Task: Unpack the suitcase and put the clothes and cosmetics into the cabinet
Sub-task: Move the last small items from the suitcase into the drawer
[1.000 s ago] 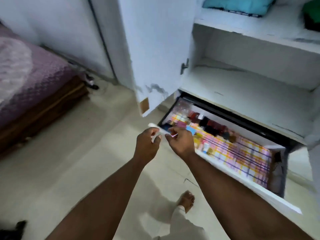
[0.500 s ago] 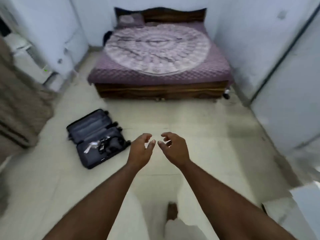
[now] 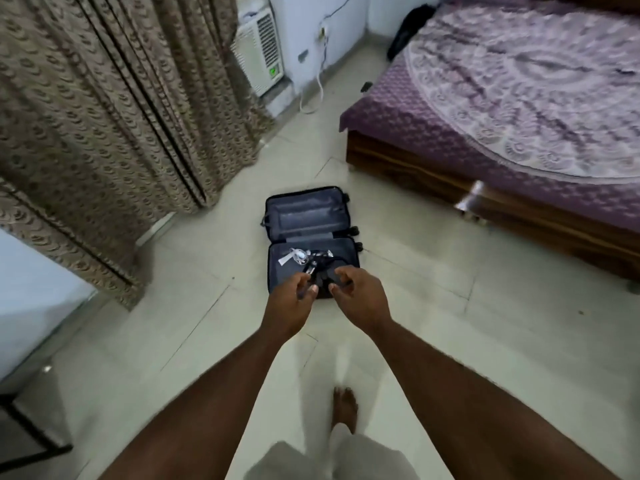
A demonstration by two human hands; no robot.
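At your twelve o'clock the suitcase (image 3: 309,216) shows matt dark cloth lining. The floor (image 3: 415,306) looks like smooth, faintly glossy tile. At two o'clock, the bed (image 3: 519,98) has quilted cloth over polished wood.

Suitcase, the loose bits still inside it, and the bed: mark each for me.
suitcase (image 3: 306,216): head view, on the lining of the empty far half.
loose items (image 3: 300,257): head view, on the pale piece in the near half.
bed (image 3: 433,129): head view, on the purple cover near its corner.
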